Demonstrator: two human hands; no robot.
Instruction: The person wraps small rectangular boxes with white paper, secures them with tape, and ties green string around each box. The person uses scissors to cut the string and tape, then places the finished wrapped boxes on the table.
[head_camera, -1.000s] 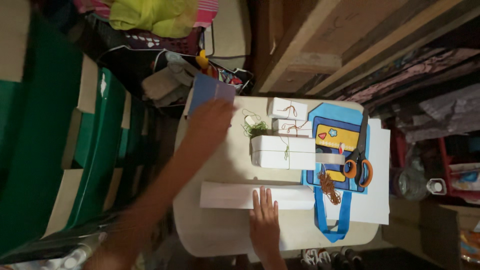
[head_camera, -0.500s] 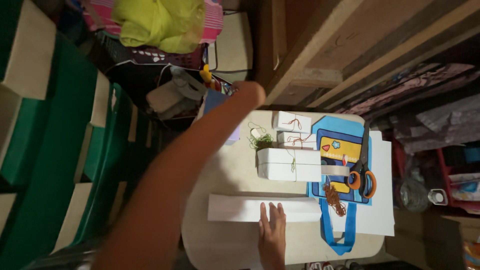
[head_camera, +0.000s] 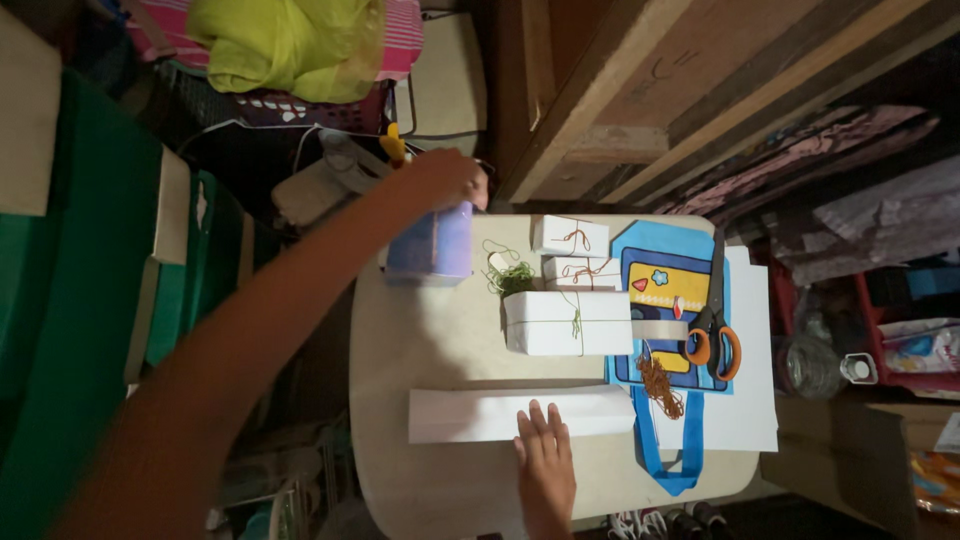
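Gripping a purple-blue box (head_camera: 432, 246) from above, the left hand (head_camera: 447, 180) curls its fingers over the box's top edge at the far left corner of the round pale table (head_camera: 440, 330). The box sits upright there, just beside a tangle of green string (head_camera: 512, 276). Nearer the person, the right hand (head_camera: 545, 464) lies flat, fingers together, pressing on a long folded strip of white paper (head_camera: 470, 414) stretched across the table. Between strip and box stands a large white parcel (head_camera: 565, 323) tied with green thread; beyond it lie two smaller white parcels (head_camera: 570, 237) tied with brown twine. To the right, orange-handled scissors (head_camera: 713, 335) rest on a blue tote bag (head_camera: 672, 290) that overlaps a white sheet (head_camera: 748, 400).
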